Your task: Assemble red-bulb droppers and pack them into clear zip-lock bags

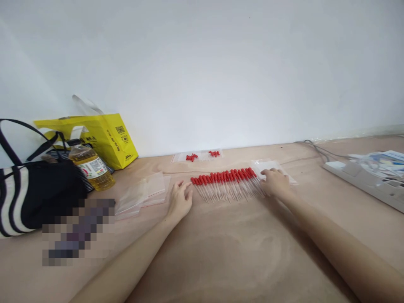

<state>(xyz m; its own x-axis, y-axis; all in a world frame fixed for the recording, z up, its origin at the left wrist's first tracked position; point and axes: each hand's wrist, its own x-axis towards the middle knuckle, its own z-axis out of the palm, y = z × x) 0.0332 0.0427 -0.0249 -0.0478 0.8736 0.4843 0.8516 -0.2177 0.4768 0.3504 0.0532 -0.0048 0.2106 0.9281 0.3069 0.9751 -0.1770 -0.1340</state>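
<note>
A row of several clear droppers with red rubber bulbs (225, 183) lies side by side on the tan table (221, 252). My left hand (179, 201) rests flat at the row's left end, fingers spread, fingertips close to the first dropper. My right hand (275, 182) lies palm down on the row's right end, touching the last droppers. Neither hand grips anything. Behind the row, two small clear bags with red bulbs (202, 156) lie near the wall.
A pile of empty clear zip bags (142, 193) lies left of my left hand. Farther left stand a yellow bag (101, 136), an oil bottle (92, 167) and a striped tote (28, 198). A power strip (362, 179) with cables sits at right.
</note>
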